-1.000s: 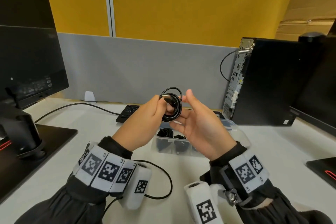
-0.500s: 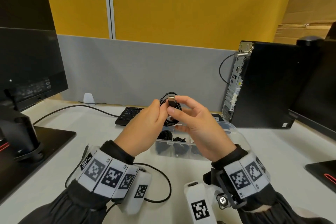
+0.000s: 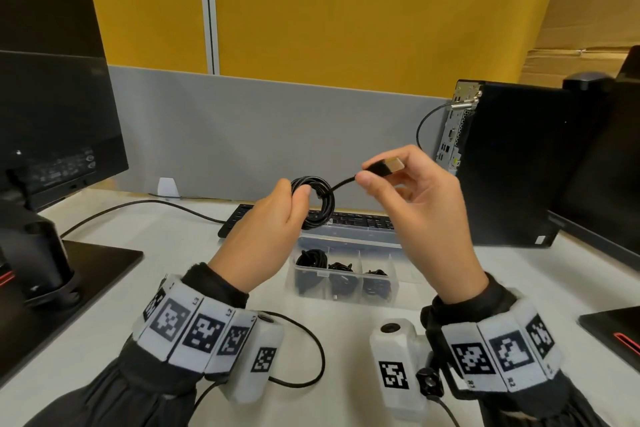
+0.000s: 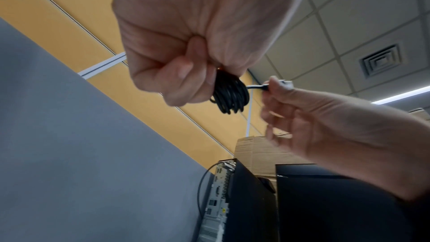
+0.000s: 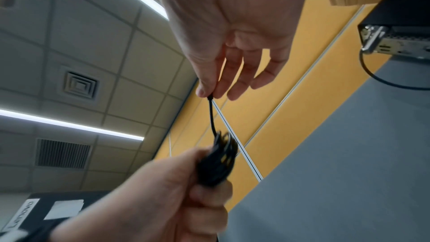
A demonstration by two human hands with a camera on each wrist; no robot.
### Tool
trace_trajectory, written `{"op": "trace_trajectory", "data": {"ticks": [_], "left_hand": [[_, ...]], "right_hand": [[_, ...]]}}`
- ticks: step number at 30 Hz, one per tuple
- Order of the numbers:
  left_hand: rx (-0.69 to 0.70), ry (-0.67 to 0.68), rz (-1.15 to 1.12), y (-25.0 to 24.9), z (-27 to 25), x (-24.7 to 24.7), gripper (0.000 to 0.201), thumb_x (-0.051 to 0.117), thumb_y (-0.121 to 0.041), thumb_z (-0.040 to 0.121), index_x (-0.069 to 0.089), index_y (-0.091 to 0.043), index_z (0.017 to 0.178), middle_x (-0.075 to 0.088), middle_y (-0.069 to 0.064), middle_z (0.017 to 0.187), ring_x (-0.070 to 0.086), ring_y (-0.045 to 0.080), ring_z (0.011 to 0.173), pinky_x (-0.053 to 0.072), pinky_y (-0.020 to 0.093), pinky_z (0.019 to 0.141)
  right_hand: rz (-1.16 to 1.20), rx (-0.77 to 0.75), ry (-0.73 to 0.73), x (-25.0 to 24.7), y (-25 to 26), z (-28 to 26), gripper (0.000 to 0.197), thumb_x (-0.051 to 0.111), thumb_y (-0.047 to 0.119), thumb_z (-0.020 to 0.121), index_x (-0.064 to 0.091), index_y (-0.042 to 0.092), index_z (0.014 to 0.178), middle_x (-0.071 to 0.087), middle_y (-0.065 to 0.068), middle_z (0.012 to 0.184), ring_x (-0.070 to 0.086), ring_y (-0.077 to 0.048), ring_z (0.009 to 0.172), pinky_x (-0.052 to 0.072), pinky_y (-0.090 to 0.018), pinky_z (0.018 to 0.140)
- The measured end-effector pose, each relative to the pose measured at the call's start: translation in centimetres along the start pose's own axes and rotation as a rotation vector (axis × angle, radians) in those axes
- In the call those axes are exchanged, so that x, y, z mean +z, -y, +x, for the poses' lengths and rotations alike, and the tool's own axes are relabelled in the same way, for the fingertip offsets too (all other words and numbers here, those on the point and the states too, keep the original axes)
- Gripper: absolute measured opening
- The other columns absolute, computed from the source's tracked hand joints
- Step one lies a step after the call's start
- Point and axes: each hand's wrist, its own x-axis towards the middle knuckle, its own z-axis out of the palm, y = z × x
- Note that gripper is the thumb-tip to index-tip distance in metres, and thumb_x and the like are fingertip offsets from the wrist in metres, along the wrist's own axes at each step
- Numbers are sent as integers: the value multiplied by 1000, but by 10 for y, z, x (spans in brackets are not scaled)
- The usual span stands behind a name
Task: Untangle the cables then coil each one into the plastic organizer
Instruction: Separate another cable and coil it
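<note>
A black cable wound into a small coil [image 3: 320, 201] hangs in the air above the desk, and my left hand [image 3: 277, 215] grips one side of it between thumb and curled fingers. My right hand [image 3: 412, 198] pinches the cable's USB plug [image 3: 386, 166] between thumb and forefinger, up and to the right of the coil, with a short free length stretched between them. In the left wrist view the coil [image 4: 230, 95] sticks out of my fist. The right wrist view shows the cable [image 5: 211, 115] running from my fingertips down to the coil. Below the hands stands the clear plastic organizer [image 3: 391, 246], with coiled black cables [image 3: 341, 270] in three compartments.
A black keyboard [image 3: 349, 218] lies behind the organizer. A desktop tower [image 3: 512, 163] stands at the right, a monitor on its stand [image 3: 52, 135] at the left. A black cable [image 3: 138, 208] runs across the white desk, another loops by my left wrist [image 3: 311, 357].
My right hand has drawn the plug end out of the coil, up and to the right. My left hand has kept its grip on the coil.
</note>
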Motion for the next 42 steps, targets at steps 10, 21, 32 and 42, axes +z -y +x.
{"op": "trace_trajectory", "data": {"ticks": [10, 21, 32, 42], "left_hand": [[-7, -96, 44, 13, 7, -5, 35, 24, -37, 100, 30, -15, 73, 34, 1, 61, 33, 21, 57, 30, 37, 57], [97, -166, 85, 11, 7, -3, 37, 27, -41, 98, 41, -8, 87, 41, -1, 61, 41, 23, 57, 38, 40, 56], [152, -169, 112, 3, 0, 8, 38, 26, -40, 97, 41, -7, 90, 46, 2, 61, 47, 28, 59, 39, 44, 58], [216, -180, -25, 3, 0, 11, 40, 25, -39, 98, 42, -6, 84, 37, -2, 59, 33, 17, 52, 30, 36, 53]], "right_hand": [[-159, -25, 95, 4, 3, -5, 10, 64, 10, 87, 54, 13, 84, 57, 8, 76, 56, -7, 75, 48, -16, 65], [-553, 85, 666, -1, -3, -8, 15, 42, 19, 98, 50, 25, 109, 51, 5, 85, 43, -2, 74, 36, -14, 66], [-267, 206, 532, 1, 12, -9, 17, 43, 32, 98, 50, 18, 92, 37, 8, 56, 34, -6, 48, 30, -16, 49], [-270, 77, 287, -8, -5, 0, 20, 43, 26, 99, 59, 26, 87, 46, 10, 74, 41, -12, 75, 33, -26, 68]]}}
